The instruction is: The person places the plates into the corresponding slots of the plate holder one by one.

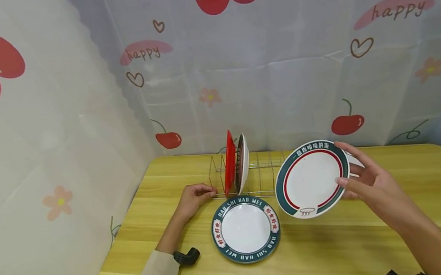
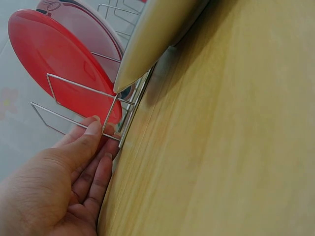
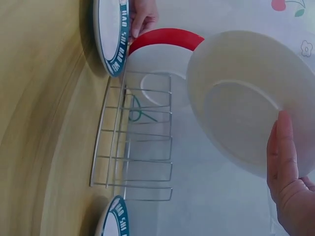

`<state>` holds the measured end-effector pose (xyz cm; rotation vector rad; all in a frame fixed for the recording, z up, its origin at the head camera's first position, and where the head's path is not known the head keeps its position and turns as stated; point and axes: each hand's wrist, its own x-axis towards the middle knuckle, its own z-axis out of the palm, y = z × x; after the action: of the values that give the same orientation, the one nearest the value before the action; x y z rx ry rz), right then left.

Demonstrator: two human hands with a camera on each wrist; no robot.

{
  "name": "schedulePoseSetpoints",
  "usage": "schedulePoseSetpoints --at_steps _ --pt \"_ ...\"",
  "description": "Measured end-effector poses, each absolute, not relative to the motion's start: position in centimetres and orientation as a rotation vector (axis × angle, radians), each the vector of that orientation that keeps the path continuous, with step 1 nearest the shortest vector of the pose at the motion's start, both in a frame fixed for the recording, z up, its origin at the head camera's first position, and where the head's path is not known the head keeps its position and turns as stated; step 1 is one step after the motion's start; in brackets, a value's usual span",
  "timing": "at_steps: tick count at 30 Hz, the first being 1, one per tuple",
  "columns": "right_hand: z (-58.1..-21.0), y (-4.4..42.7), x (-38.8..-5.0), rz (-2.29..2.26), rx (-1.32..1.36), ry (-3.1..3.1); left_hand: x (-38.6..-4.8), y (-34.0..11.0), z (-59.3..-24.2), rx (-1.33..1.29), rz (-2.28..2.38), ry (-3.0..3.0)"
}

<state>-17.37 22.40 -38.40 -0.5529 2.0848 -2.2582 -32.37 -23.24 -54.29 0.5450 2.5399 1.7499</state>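
Observation:
My right hand (image 1: 373, 185) grips a white plate (image 1: 313, 179) by its right edge, thumb on the front face. The plate has a dark green rim and a red ring, and it is tilted above the table. In the right wrist view its pale underside shows, with fingers against it. My left hand (image 1: 194, 201) pinches the left end of a wire dish rack (image 2: 83, 86). Standing in the rack are a red plate (image 1: 229, 162) and, beside it, a white plate with a dark rim (image 1: 243, 163). Another green-rimmed plate (image 1: 245, 229) lies face up before the rack.
A further green-rimmed plate (image 3: 114, 221) shows partly past the rack's right end; the held plate and right hand mostly hide it in the head view. The wooden table (image 1: 309, 263) meets a cherry-printed curtain (image 1: 289, 78) at the back and left.

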Motion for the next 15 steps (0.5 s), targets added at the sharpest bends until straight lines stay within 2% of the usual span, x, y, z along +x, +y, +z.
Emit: schedulePoseSetpoints --at_steps 8,15 --pt "-37.7 21.1 -19.2 -2.188 -0.458 2.224 -32.3 -23.1 -54.4 0.542 1.747 2.541" --pt "-37.0 19.8 -21.3 -2.168 -0.493 2.249 -32.3 -23.1 -54.3 0.552 1.767 2.529"
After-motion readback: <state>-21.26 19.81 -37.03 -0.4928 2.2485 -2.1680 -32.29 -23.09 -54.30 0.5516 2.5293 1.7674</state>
